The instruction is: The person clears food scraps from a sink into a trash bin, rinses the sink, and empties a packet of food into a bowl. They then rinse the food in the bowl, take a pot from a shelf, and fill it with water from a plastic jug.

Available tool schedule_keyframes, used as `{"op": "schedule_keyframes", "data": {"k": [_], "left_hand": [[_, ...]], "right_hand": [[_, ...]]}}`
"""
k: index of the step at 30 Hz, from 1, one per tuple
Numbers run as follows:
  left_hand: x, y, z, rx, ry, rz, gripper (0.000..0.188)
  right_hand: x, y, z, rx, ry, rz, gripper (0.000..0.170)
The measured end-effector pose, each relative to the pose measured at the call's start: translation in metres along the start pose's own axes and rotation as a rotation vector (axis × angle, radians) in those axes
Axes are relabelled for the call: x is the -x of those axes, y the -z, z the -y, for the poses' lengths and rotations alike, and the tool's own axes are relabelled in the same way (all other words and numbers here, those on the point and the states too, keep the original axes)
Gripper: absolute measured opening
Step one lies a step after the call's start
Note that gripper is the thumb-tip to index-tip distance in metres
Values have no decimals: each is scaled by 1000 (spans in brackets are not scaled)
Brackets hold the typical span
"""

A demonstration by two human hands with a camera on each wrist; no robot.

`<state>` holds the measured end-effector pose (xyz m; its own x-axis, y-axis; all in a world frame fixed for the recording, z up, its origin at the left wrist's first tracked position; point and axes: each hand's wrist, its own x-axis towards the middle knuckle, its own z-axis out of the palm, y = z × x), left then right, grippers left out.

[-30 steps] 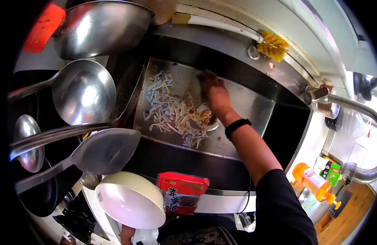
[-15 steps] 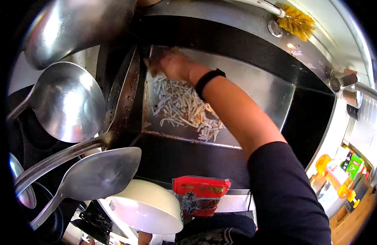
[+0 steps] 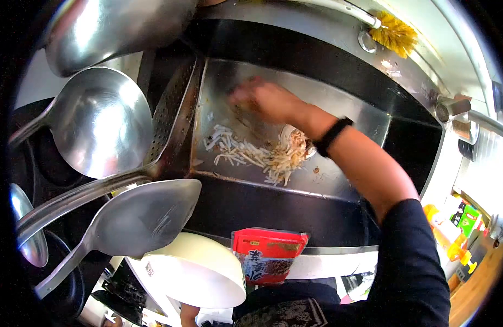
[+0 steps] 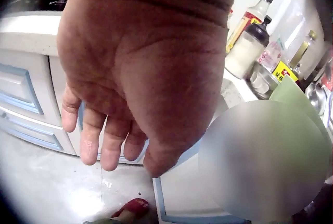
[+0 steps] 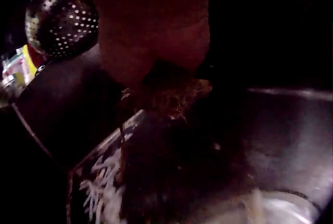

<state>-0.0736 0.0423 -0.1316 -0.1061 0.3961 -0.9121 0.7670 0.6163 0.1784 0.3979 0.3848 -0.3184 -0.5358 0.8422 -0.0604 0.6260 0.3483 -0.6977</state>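
Right hand: over the sink floor's far-left part, blurred in head view; seems curled round the scrubber, exact finger placing too dark to tell.
Scrubber: brown, fibrous, under right palm; contact with metal unclear.
White strips: loose heap on sink floor, nearer the front wall than the hand, some bunched at the drain.
Sink step: looks like scrubbing and gathering scraps, part done; strips uncollected.
Next at drain: probably calls for a low sweep from the left side toward the drain, behind the strips so they don't scatter.
Sink floor: bare metal to the right, good room for the forearm.
Sink walls: dark, raised all round; knuckles could catch at far and left sides.
Left edge: perforated strainer just beside; tight there.
Front edge: red packet and pale bowl near; bump risk.
Left hand: fingers loosely extended, nothing held, hanging near cabinet fronts, away from the sink.
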Motion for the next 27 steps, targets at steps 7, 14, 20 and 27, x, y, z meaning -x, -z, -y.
{"op": "schedule_keyframes", "data": {"k": [7,14,20,27], "left_hand": [[13,0,8,13,-34,-76,37],[4,-1,-4,13,-64,-37,35],[-1,1,-4,41,-87,-28,36],[12,13,-5,33,44,80,38]], "right_hand": [[-67,-88,28,88,-81,-137,38],[-4,-119,48,207,358,430,13],[49,-38,41,297,244,615,17],[-39,-131,87,-1,167,257,31]]}}
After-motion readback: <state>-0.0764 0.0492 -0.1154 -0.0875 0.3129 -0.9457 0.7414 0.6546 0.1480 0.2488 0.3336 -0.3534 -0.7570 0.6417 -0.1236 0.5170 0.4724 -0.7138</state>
